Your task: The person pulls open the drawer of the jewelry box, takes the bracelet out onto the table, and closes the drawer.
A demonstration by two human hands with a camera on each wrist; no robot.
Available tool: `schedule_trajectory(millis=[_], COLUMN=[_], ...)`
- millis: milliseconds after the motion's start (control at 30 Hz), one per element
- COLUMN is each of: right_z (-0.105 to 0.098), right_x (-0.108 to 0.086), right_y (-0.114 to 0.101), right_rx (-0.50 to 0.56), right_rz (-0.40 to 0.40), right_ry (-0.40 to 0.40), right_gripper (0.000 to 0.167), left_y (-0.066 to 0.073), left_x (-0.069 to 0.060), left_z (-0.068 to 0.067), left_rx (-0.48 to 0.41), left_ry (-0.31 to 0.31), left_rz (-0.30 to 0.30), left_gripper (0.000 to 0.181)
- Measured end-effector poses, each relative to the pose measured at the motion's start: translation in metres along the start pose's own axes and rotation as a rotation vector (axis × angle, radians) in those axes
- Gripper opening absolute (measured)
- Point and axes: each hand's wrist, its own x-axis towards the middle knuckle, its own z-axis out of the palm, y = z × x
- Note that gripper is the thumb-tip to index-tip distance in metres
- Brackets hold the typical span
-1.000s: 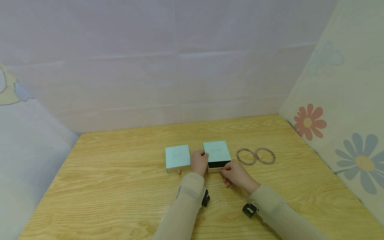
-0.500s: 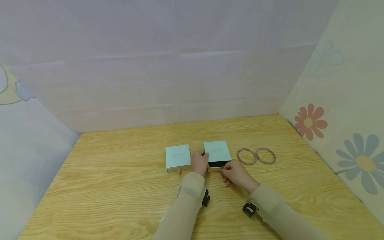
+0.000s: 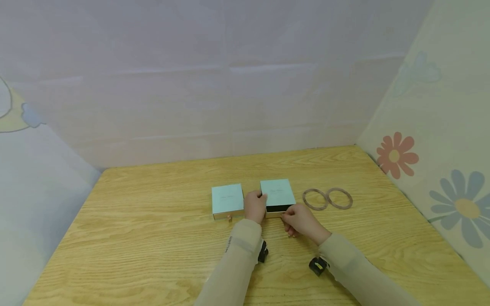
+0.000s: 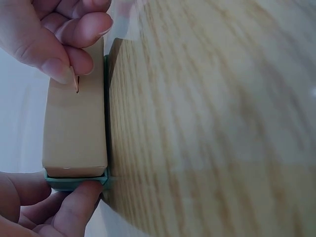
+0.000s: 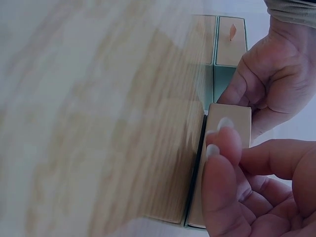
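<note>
A pale mint drawer box (image 3: pixel 277 192) lies on the table in the head view, its drawer (image 4: pixel 74 123) partly out at the front with a dark interior strip showing. My left hand (image 3: pixel 254 207) grips the left side of its sleeve, the thumb near the top edge. With thumb and finger, my right hand (image 3: pixel 302 220) pinches a small copper-coloured pull tab (image 4: pixel 76 81) on the tan drawer front. A second mint drawer box (image 3: pixel 227 199), pushed closed, lies just left of my left hand. What the drawer contains is hidden.
Two brownish-pink bangles (image 3: pixel 314 199) lie side by side to the right of the drawer box. The wooden table (image 3: pixel 153 238) meets a pale wall (image 3: pixel 191 106) behind and a flower-printed wall (image 3: pixel 451 140) on the right.
</note>
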Motion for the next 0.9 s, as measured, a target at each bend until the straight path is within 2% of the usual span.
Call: schedule_trajectory(millis=[267,500,900], right_z=[-0.0006,0.0002,-0.0009], right_x=[-0.0015,-0.0001,0.0012], right_y=[-0.0017,-0.0025,-0.0043], right_rx=[-0.012,-0.011,0.009], right_rz=[-0.022,-0.001,0.004], right_ry=[-0.001,0.008,0.004], right_gripper=[0.038,0.039,0.038], left_y=[-0.0005,-0.0029,0.0009], left_x=[0.0001,0.0018,0.0005], left_z=[-0.0002,0.0006,-0.0011], left_rx=[-0.003,-0.005,-0.005], left_ry=[-0.007,-0.006,-0.015], left_rz=[-0.004,-0.010,-0.025], left_gripper=[0.050,0.048,0.050])
